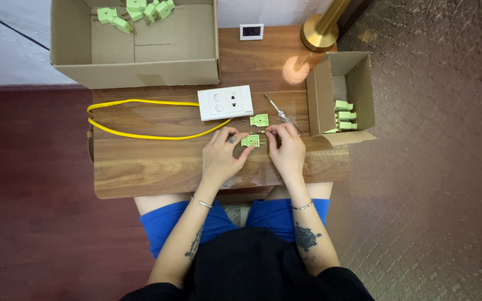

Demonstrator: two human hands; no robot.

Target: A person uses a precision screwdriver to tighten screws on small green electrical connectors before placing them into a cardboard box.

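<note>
even, soft indoor light; a bright glare spot on the wooden table (295,71); sharp focus, slight wide-angle stretch at edges.

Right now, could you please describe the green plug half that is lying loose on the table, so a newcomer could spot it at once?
Start at the white socket plate in the middle of the wooden table. Just to its lower right, beside the screwdriver, lies a small pale green plug half. Unlike the similar green piece just below it, held between the left hand and right hand, no hand touches it.
</note>
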